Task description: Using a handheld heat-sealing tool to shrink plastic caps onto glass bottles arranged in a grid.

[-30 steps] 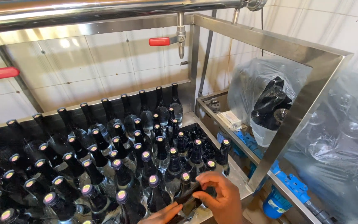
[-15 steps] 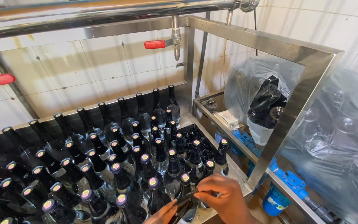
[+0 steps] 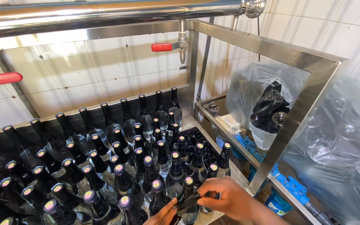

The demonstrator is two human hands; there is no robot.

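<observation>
Many dark glass bottles (image 3: 117, 166) stand upright and packed together in a steel trough, most with open necks. At the bottom of the view, my right hand (image 3: 230, 200) pinches a small black cap or sleeve (image 3: 192, 200) over the neck of a front-row bottle (image 3: 188, 187). Only the fingertips of my left hand (image 3: 163, 216) show at the lower edge; they touch the same black piece from the left.
A steel frame (image 3: 301, 108) borders the trough on the right. Beyond it hang clear plastic bags (image 3: 263, 96) holding black pieces. A steel pipe (image 3: 105, 12) runs overhead with red-handled valves (image 3: 162, 47). Blue items (image 3: 288, 187) lie below the frame.
The view has shifted slightly down and left. Both hands stay at the front-row bottle, still working the black piece at its neck.
</observation>
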